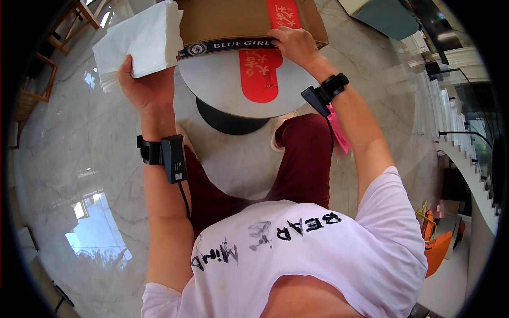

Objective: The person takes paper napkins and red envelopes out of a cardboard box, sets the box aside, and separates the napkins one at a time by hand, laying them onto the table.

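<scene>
My left hand (144,91) is closed on a thick stack of white paper sheets (140,40), perhaps napkins, with the thumb on top and the other fingers hidden beneath. A shallow cardboard box (222,21) rests on a round grey-white stool or table top (207,79). On the box's near wall is a dark strip lettered "BLUE GIRL" (233,45). My right hand (297,46) grips the right part of that wall's edge. A red envelope with gold characters (283,15) lies inside the box, just beyond my right fingers. Another red envelope (260,79) lies flat on the round top.
The round top has a dark base (230,121) between my feet. Wooden chairs (45,79) stand at the far left on the shiny marble floor (69,159). A pink item (340,130) shows beside my right knee. An orange bag (438,252) is at the lower right.
</scene>
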`<state>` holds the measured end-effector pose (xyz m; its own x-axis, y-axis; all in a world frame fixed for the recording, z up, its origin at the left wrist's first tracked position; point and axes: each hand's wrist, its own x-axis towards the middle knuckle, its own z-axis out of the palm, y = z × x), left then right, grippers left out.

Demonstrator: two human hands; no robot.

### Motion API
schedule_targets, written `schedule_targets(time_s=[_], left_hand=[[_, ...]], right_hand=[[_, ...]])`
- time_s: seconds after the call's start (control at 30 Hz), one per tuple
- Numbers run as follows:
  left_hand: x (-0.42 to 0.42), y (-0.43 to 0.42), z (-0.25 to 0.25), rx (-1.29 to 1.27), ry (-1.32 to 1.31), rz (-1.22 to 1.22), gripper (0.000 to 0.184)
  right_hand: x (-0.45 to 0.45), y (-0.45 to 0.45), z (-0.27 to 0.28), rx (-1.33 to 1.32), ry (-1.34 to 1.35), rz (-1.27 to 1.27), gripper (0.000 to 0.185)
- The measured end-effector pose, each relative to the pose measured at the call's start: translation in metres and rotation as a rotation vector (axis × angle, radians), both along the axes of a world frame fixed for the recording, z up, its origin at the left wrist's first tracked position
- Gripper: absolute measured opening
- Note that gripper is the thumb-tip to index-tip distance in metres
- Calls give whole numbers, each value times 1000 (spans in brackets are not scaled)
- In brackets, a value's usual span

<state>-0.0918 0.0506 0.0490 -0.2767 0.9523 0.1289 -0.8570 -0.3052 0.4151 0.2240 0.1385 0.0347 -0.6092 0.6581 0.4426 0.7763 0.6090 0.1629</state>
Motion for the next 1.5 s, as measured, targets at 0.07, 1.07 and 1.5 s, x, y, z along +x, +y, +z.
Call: schedule_targets(time_s=[0.07,1.07,1.5], left_hand=[[0,1,-1,-18,10,0,54],[38,6,-11,-294,96,-270,55],[40,7,-11,-342,91,-236,51]], right_hand=[[-5,0,-5,-18,-3,-34,23],[7,75,13,-548,-92,-628,76],[-9,89,0,-588,-252,-644,48]])
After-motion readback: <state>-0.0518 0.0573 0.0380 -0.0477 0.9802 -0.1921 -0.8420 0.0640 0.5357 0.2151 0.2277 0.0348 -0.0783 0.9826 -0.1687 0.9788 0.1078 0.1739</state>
